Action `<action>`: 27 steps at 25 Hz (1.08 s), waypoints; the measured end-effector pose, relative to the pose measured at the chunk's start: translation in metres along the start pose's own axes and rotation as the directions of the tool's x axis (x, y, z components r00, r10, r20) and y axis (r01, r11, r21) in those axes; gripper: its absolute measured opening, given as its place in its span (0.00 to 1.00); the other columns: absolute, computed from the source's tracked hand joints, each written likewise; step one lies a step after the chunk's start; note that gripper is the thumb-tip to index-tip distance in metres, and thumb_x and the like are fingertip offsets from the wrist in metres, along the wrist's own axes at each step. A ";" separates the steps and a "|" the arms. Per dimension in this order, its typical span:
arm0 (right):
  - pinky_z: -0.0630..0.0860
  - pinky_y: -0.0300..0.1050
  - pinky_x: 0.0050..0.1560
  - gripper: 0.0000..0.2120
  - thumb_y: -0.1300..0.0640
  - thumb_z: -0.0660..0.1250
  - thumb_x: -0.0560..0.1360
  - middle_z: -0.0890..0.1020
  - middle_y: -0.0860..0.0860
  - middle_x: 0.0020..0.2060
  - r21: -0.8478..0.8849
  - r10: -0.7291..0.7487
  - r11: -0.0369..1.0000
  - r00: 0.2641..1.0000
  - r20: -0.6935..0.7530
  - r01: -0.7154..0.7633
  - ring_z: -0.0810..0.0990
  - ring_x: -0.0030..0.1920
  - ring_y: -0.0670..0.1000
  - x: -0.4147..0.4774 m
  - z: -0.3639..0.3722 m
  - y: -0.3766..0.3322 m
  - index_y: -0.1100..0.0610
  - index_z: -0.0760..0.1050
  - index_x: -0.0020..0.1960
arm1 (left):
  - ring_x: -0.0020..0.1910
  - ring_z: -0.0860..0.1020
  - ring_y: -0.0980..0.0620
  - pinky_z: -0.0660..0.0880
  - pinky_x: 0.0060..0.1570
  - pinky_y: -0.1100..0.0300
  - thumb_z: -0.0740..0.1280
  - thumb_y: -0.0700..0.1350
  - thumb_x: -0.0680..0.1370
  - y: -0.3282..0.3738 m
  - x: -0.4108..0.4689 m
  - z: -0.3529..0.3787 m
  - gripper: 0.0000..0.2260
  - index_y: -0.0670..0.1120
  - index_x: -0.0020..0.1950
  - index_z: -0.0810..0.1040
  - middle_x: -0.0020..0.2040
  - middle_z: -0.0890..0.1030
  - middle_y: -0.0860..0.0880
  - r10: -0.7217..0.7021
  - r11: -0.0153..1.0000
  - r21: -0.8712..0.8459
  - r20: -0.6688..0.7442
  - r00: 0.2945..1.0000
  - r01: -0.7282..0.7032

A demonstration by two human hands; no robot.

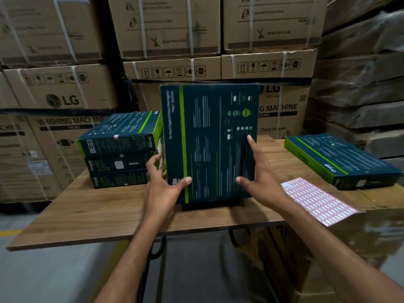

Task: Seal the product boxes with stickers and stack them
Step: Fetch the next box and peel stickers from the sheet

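Box (209, 141): I'm standing it on end, stack (122, 149) lying leftward.
Left hand (161, 189): gripping its edge, nearer.
Right hand (260, 178): pressing, fingers straight.

Before me at centre frame, the upright product box (209, 145) is dark teal with a lime-green stripe and white print; the stacked boxes (120, 149) at centre left and the flat box (341, 160) at right match. The sticker sheet (317, 200) is white, gridded in pink-red. The table (98, 211) shows brown wood grain.
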State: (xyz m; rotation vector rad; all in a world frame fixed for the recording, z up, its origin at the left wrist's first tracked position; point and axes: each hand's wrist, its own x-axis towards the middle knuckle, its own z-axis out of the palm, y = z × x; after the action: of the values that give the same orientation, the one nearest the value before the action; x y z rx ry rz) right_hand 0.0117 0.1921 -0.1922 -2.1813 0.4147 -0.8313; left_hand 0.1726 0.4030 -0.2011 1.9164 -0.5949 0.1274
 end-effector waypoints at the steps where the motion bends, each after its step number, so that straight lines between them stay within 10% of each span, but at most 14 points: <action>1: 0.63 0.60 0.78 0.51 0.61 0.76 0.76 0.58 0.42 0.82 -0.004 0.008 1.000 0.999 -0.044 -0.008 0.59 0.79 0.47 0.003 -0.008 -0.005 0.28 0.48 0.80 | 0.67 0.79 0.40 0.73 0.65 0.47 0.80 0.60 0.71 0.011 0.003 -0.005 0.41 0.62 0.76 0.58 0.75 0.76 0.46 0.021 0.999 0.051 -0.035 0.999 -0.019; 6: 0.74 0.61 0.71 0.20 0.45 0.77 0.74 0.66 0.44 0.80 0.048 0.050 0.998 0.981 -0.189 -0.042 0.74 0.71 0.52 0.016 -0.037 -0.025 0.38 0.78 0.65 | 0.68 0.79 0.43 0.73 0.63 0.49 0.69 0.70 0.75 0.064 0.020 -0.023 0.32 0.60 0.76 0.71 0.69 0.82 0.47 0.088 0.969 0.242 -0.125 0.988 -0.056; 9: 0.77 0.51 0.67 0.21 0.36 0.79 0.66 0.74 0.45 0.74 0.225 0.053 0.974 0.995 -0.079 -0.034 0.77 0.69 0.48 0.012 -0.048 -0.036 0.41 0.85 0.56 | 0.61 0.81 0.42 0.72 0.54 0.52 0.66 0.65 0.80 0.079 0.025 -0.030 0.18 0.60 0.67 0.78 0.62 0.84 0.49 0.038 0.975 0.222 -0.088 0.995 -0.018; 12: 0.81 0.40 0.56 0.22 0.40 0.79 0.63 0.83 0.43 0.61 0.341 0.030 0.940 0.999 -0.017 -0.022 0.81 0.62 0.44 0.004 -0.061 -0.043 0.45 0.86 0.54 | 0.53 0.78 0.45 0.72 0.51 0.51 0.59 0.72 0.80 0.083 0.019 -0.030 0.20 0.61 0.56 0.81 0.53 0.83 0.52 0.000 0.976 0.218 0.012 1.000 -0.002; 19: 0.84 0.50 0.56 0.14 0.44 0.78 0.74 0.84 0.40 0.56 0.127 0.053 0.991 0.997 -0.062 -0.044 0.83 0.58 0.44 0.004 -0.052 -0.027 0.39 0.85 0.58 | 0.53 0.84 0.50 0.82 0.56 0.43 0.70 0.77 0.68 0.068 0.009 -0.033 0.23 0.68 0.57 0.76 0.53 0.82 0.61 0.109 0.982 0.134 0.160 0.981 -0.131; 27: 0.82 0.39 0.57 0.13 0.56 0.81 0.72 0.87 0.40 0.52 0.151 0.053 0.988 0.996 -0.070 -0.042 0.83 0.54 0.37 -0.005 -0.034 -0.003 0.48 0.87 0.56 | 0.61 0.82 0.46 0.78 0.54 0.50 0.73 0.72 0.69 0.036 -0.020 -0.017 0.22 0.62 0.55 0.79 0.60 0.85 0.52 0.130 0.957 0.255 0.041 0.991 -0.137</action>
State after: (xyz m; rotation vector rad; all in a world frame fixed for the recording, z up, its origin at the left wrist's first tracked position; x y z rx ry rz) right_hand -0.0150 0.1785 -0.1756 -2.0000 0.4250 -0.8904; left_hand 0.1417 0.4144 -0.1707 2.1293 -0.7541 0.2809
